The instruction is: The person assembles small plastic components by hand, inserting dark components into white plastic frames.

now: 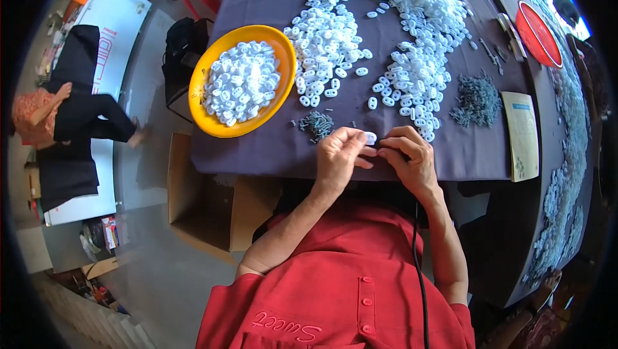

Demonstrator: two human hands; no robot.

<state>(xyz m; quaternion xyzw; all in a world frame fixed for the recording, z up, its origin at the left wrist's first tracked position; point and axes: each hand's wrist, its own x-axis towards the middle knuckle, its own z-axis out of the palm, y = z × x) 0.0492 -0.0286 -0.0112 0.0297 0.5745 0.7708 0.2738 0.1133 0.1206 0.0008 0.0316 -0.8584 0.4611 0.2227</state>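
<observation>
Assembly step, it seems: left hand (pixel 336 156) pinches a white plastic piece (pixel 370 137) at the desk (pixel 270 149) near edge, right hand (pixel 409 156) fingertips together against it, likely fitting a small pin; next calls for fine alignment. Beyond: pin pile (pixel 317 123), orange bowl (pixel 207 117), yellow booklet (pixel 522 133), red round lid (pixel 538 33).

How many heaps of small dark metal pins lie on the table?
2. One small pin heap lies just beyond the left hand, beside the yellow bowl. A larger pin heap lies to the right, next to the booklet. White plastic pieces may hide more.
</observation>
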